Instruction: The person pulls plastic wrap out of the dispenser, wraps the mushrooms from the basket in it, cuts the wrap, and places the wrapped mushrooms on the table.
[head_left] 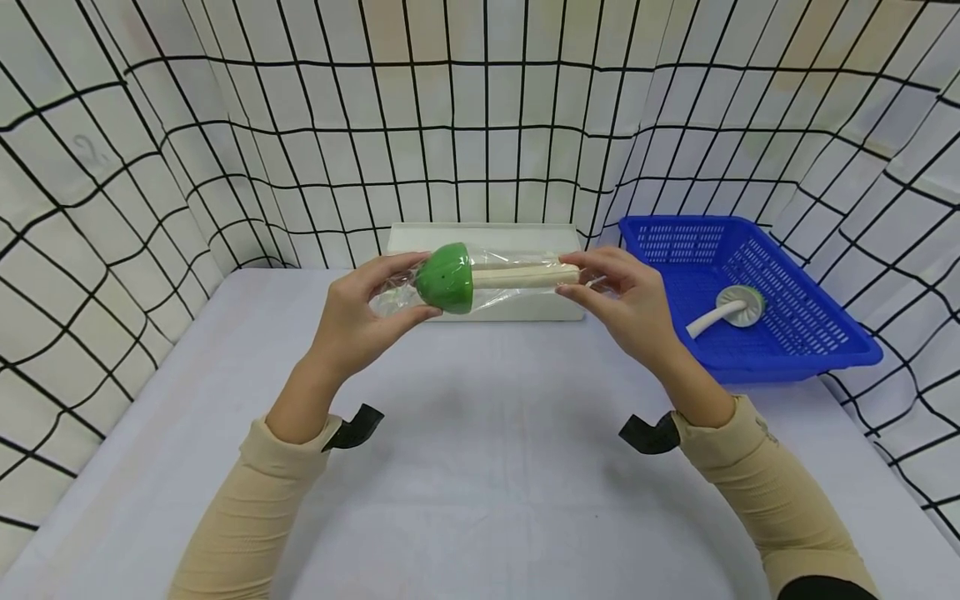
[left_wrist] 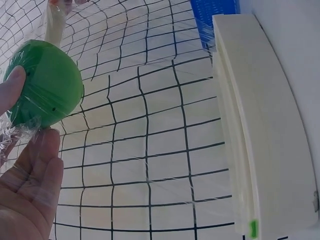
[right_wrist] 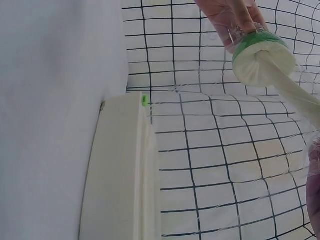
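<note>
Both hands hold a toy mushroom (head_left: 465,277) with a green cap and cream stem, wrapped in a clear plastic bag, in the air above the table. My left hand (head_left: 378,300) grips the bagged green cap (left_wrist: 45,85) between thumb and fingers. My right hand (head_left: 600,279) pinches the stem end and the bag there. In the right wrist view the cap's cream underside (right_wrist: 262,60) and stem show with the left hand's fingers behind. A second mushroom (head_left: 727,310), pale with a green rim, lies in the blue basket (head_left: 795,350).
A white rectangular box (head_left: 555,237) stands behind the hands against the back wall. The blue basket sits at the right of the grey table (head_left: 480,467). Cloth walls with a black grid surround the table on three sides.
</note>
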